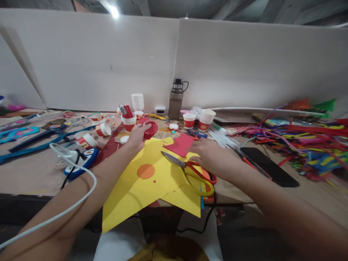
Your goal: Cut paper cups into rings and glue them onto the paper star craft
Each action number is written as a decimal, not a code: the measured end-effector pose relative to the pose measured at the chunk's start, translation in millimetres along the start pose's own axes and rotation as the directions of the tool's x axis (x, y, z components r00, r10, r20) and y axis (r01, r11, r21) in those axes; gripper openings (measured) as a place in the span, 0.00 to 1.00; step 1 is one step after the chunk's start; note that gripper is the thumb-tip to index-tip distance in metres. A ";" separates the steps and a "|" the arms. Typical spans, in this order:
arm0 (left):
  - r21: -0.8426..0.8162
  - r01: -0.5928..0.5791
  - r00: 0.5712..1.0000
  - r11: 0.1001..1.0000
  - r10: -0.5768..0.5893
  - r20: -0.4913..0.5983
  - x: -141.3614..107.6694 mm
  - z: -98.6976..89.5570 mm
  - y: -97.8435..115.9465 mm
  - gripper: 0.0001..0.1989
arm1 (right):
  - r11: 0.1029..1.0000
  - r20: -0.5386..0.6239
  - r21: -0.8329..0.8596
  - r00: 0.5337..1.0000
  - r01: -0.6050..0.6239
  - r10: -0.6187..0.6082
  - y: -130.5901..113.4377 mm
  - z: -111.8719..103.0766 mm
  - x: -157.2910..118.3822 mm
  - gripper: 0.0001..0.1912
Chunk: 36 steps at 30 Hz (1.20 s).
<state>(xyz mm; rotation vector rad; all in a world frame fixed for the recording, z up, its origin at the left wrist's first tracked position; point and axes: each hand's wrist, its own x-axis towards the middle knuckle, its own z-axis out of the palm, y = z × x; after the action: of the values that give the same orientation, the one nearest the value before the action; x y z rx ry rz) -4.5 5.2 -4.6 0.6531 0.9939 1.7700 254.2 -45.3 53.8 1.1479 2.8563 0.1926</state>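
Observation:
My left hand (138, 137) is closed on a round red ring-shaped item (150, 129), above the upper edge of the yellow paper (130, 192). The fingers of my right hand (199, 150) are bent together at the right edge of a piece of red paper (179, 144); motion blurs them a little. Below that hand, scissors (187, 166) with red and yellow handles lie on the yellow sheets, blades pointing to the upper left. An orange disc (146, 171) rests on the yellow paper, with a tiny red scrap (154, 181) beside it.
Behind the papers stand a bottle (175, 101), stacked paper cups (206, 119) and a cup with red sticks (128, 122). Tipped cups (88, 139) and a blue-edged device (81, 163) are at left. At right lie a black phone (269, 166) and colourful pipe cleaners (312, 141).

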 end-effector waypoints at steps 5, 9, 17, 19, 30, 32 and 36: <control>0.028 0.008 0.999 1.000 -0.007 -0.035 -4.0 3.3 3.5 0.07 | 0.975 -0.038 -0.214 0.997 0.052 -0.061 20.4 18.7 37.2 0.25; 0.017 0.005 1.000 1.000 -0.005 -0.017 -3.7 2.7 3.2 0.07 | 0.974 0.054 -0.221 0.998 0.042 -0.031 25.9 32.8 56.9 0.24; 0.010 0.001 1.000 1.000 -0.002 0.010 3.7 -2.5 -3.3 0.08 | 0.981 0.077 -0.191 0.997 0.037 -0.023 18.0 33.3 78.9 0.24; 0.019 -0.003 1.000 1.000 0.003 0.021 3.4 -2.5 -2.9 0.08 | 0.986 0.047 -0.163 0.999 0.024 -0.017 13.8 35.8 84.1 0.19; 0.014 0.004 1.000 1.000 -0.004 0.003 -0.6 0.2 -0.3 0.07 | 0.989 0.165 0.006 0.975 0.151 -0.150 26.8 35.6 96.7 0.27; 0.014 0.010 1.000 1.000 -0.010 0.001 -0.4 0.5 -0.4 0.07 | 0.986 0.202 0.002 0.966 0.166 -0.163 29.7 32.1 102.7 0.27; 0.008 0.000 1.000 1.000 0.000 0.016 1.1 -0.4 -1.3 0.07 | 0.980 0.235 0.006 0.952 0.199 -0.195 33.8 26.9 117.6 0.32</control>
<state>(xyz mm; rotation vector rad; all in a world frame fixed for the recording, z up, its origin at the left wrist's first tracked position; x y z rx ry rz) -4.6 6.3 -6.0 0.6710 0.9904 1.7598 195.2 62.9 31.0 0.8126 2.7276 0.0663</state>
